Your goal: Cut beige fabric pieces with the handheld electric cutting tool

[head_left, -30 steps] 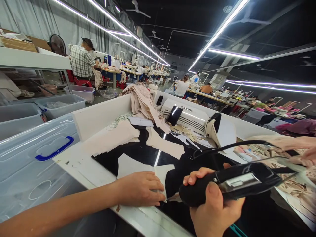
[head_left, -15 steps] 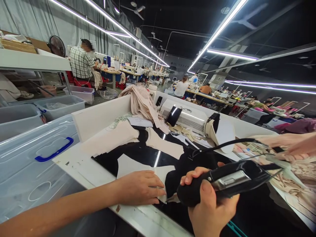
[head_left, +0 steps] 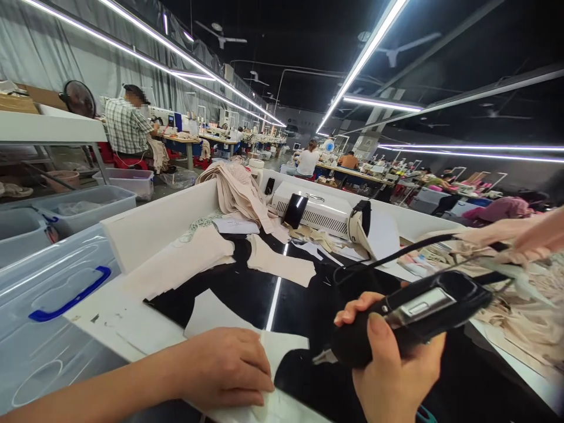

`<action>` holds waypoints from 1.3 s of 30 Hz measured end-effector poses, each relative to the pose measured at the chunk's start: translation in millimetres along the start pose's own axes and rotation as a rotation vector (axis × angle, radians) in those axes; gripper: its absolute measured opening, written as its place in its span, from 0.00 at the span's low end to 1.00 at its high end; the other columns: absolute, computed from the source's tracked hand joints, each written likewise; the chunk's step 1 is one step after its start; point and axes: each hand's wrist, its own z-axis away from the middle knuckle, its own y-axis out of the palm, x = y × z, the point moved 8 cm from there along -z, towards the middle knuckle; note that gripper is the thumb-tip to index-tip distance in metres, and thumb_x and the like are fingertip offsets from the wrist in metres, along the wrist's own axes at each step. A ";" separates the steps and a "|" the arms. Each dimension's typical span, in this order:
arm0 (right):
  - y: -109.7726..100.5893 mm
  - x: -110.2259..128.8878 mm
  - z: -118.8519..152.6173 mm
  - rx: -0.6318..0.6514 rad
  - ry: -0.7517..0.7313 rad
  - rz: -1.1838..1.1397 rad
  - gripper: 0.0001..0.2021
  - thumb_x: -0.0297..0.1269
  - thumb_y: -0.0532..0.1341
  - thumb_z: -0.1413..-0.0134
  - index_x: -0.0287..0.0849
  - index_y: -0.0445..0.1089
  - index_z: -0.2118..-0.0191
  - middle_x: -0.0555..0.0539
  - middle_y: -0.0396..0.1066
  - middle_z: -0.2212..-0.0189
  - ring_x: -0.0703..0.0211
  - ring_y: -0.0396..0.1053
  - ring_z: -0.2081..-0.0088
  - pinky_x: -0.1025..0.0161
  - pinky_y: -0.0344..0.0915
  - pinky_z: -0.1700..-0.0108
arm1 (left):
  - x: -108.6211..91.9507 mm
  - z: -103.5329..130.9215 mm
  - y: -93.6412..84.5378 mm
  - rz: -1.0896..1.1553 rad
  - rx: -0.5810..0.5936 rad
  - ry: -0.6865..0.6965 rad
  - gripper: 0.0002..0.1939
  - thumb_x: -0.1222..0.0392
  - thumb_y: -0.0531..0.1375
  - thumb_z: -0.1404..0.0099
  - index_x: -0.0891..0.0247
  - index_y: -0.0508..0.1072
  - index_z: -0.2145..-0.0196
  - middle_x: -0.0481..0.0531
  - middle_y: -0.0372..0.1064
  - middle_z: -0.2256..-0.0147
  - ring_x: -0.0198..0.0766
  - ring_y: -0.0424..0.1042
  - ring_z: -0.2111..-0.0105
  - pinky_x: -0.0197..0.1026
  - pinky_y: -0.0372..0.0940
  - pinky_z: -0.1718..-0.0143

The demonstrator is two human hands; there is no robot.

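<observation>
My left hand (head_left: 229, 364) is at the table's near edge, fingers bent down and pressed together on a pale fabric piece (head_left: 211, 314). The cloth shows around the fingertips; what lies under the palm is hidden. My right hand (head_left: 392, 370) is wrapped round a black handheld power tool (head_left: 414, 320) with a silver plate on its side. Its pointed metal tip (head_left: 326, 356) faces left, just right of the fabric and over the black tabletop (head_left: 304, 376); whether it touches the surface I cannot tell. A black cord (head_left: 396, 249) runs behind the tool.
More pale cut pieces (head_left: 282, 261) lie farther back, with draped fabric strips (head_left: 235, 194) behind. A white machine (head_left: 317, 211) lies by the rear rail. At right, another person's blurred arm (head_left: 533, 235) reaches over heaped cloth (head_left: 529, 323). Clear plastic bins (head_left: 88, 288) stand left.
The whole view has shifted a little. My right hand has drawn the tool away to the right, so its tip now shows apart from the fabric. My left hand stays on the same piece.
</observation>
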 end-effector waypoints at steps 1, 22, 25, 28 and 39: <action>-2.7 -1.5 -5.2 -0.022 -0.014 0.005 0.21 0.35 0.72 0.45 0.52 0.65 0.50 0.54 0.74 0.68 0.60 0.72 0.73 0.60 0.75 0.72 | -0.1 -1.7 -1.6 -0.011 -0.006 -0.011 0.09 0.57 0.57 0.22 0.59 0.75 0.50 0.53 0.79 0.57 0.41 0.77 0.57 0.45 0.63 0.38; -2.9 -32.4 -16.4 -0.016 -0.035 0.028 0.14 0.36 0.69 0.41 0.49 0.64 0.56 0.54 0.74 0.66 0.62 0.71 0.73 0.61 0.71 0.71 | 33.2 -53.2 28.4 -0.381 -0.033 -0.129 0.06 0.61 0.63 0.28 0.61 0.75 0.54 0.50 0.72 0.60 0.41 0.72 0.62 0.42 0.70 0.55; -2.6 -32.1 -16.5 -0.014 -0.041 0.035 0.14 0.36 0.69 0.40 0.49 0.63 0.55 0.55 0.74 0.67 0.63 0.71 0.73 0.62 0.70 0.71 | 33.6 -50.7 29.1 -0.357 -0.054 -0.122 0.06 0.62 0.62 0.28 0.61 0.75 0.53 0.49 0.71 0.61 0.40 0.72 0.62 0.43 0.70 0.52; -2.6 -31.4 -16.1 -0.014 -0.044 0.039 0.14 0.37 0.69 0.40 0.49 0.63 0.55 0.55 0.74 0.67 0.63 0.71 0.74 0.62 0.71 0.72 | 33.5 -49.5 28.4 -0.355 -0.075 -0.114 0.06 0.63 0.61 0.26 0.61 0.75 0.52 0.49 0.71 0.61 0.39 0.72 0.62 0.44 0.71 0.51; 1.3 -31.4 -11.8 -0.004 -0.025 0.027 0.14 0.37 0.69 0.40 0.49 0.63 0.54 0.54 0.74 0.66 0.62 0.71 0.73 0.62 0.71 0.70 | 31.3 -49.4 27.6 -0.337 -0.101 -0.094 0.05 0.63 0.58 0.24 0.62 0.74 0.54 0.49 0.73 0.61 0.39 0.74 0.63 0.48 0.71 0.47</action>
